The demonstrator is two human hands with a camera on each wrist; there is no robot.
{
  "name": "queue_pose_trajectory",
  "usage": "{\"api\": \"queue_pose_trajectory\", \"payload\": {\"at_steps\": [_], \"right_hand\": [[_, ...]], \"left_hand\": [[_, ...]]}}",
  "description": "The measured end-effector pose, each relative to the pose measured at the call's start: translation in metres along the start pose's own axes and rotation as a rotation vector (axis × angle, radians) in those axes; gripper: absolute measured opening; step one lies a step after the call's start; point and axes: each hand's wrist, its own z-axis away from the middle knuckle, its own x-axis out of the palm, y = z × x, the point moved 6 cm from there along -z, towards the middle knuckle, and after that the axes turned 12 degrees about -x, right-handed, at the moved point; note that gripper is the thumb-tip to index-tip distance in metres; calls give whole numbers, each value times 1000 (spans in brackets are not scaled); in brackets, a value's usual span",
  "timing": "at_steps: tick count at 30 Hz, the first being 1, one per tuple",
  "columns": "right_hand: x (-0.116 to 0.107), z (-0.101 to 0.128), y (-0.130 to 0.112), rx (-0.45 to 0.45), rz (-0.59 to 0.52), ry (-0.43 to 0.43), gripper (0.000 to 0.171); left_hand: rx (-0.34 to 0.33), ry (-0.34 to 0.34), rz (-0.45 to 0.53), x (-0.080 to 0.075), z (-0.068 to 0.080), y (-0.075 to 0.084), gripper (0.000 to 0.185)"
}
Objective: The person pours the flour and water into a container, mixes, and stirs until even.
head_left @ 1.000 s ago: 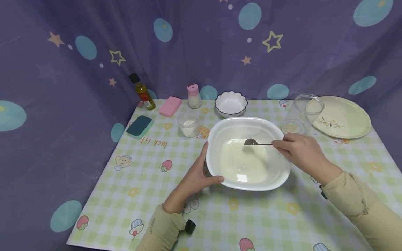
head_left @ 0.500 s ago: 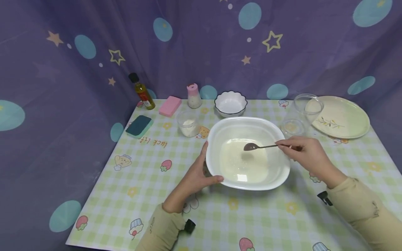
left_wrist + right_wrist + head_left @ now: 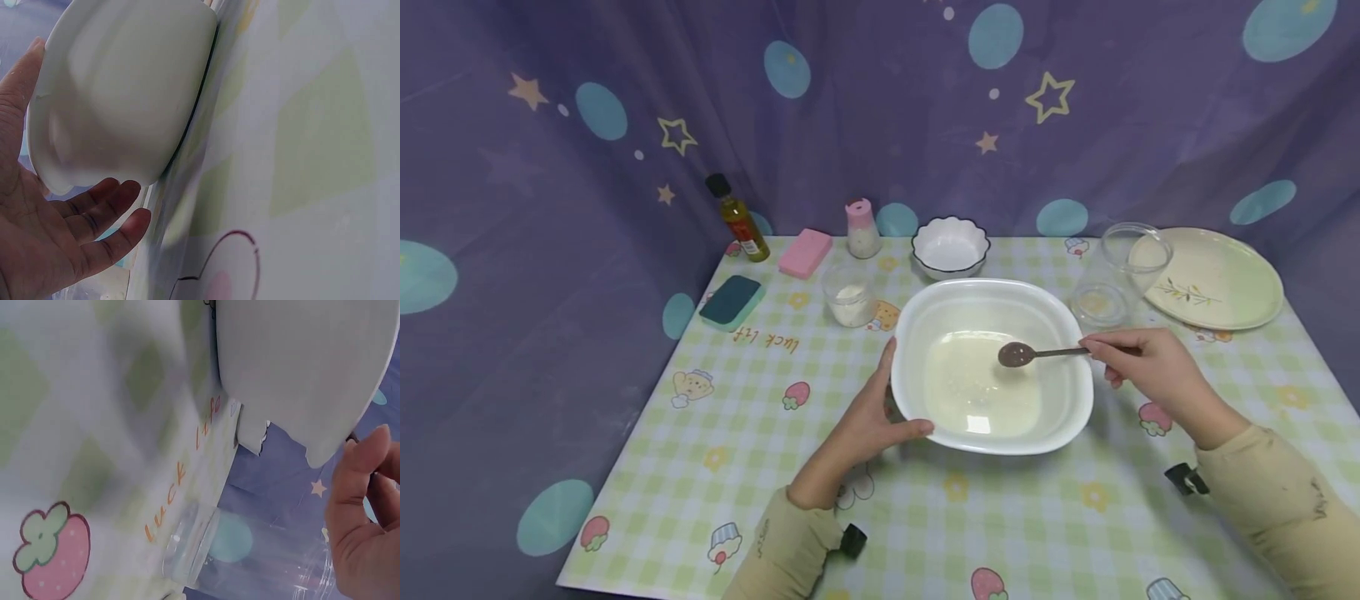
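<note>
A large white bowl (image 3: 970, 308) with pale liquid in its bottom stands mid-table. My left hand (image 3: 880, 404) cups its left side, thumb lying along the front rim; from the left wrist, the bowl (image 3: 125, 94) sits against the palm of that hand (image 3: 56, 244), fingers under it. Just right of the bowl, my right hand (image 3: 1138, 367) pinches the handle of a metal spoon (image 3: 1037, 353), whose head hovers over the liquid. The right wrist view shows the bowl's underside (image 3: 300, 369) and my right hand's fingers (image 3: 362, 525).
Along the back stand an oil bottle (image 3: 737, 218), a pink sponge (image 3: 807, 253), a pink-capped shaker (image 3: 863, 229) and a small scalloped bowl (image 3: 951, 247). A teal sponge (image 3: 733, 302) and a powder glass (image 3: 850, 296) lie left, a tipped glass jar (image 3: 1116, 271) and a plate (image 3: 1213, 279) right.
My right hand has drawn the spoon rightward and slightly toward me across the bowl. The left hand and the bowl have stayed put.
</note>
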Motion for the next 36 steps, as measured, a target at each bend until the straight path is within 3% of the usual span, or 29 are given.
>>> {"api": "queue_pose_trajectory", "payload": {"at_steps": [9, 17, 23, 27, 30, 36], "right_hand": [[-16, 6, -5, -5, 198, -68, 29], [-15, 8, -2, 28, 204, -141, 26], [-14, 10, 1, 66, 137, -160, 30], [-16, 13, 6, 78, 24, -147, 34], [-19, 17, 12, 84, -45, -126, 34], [-30, 29, 23, 138, -82, -75, 31]], "left_hand": [[-19, 10, -10, 0, 1, -1, 119], [-37, 20, -18, 0, 1, -2, 120], [-40, 19, -15, 0, 1, -2, 119], [-17, 36, -21, -1, -6, -20, 121], [0, 45, -22, -1, -7, -25, 122], [-14, 30, -35, -1, 2, 0, 119]]}}
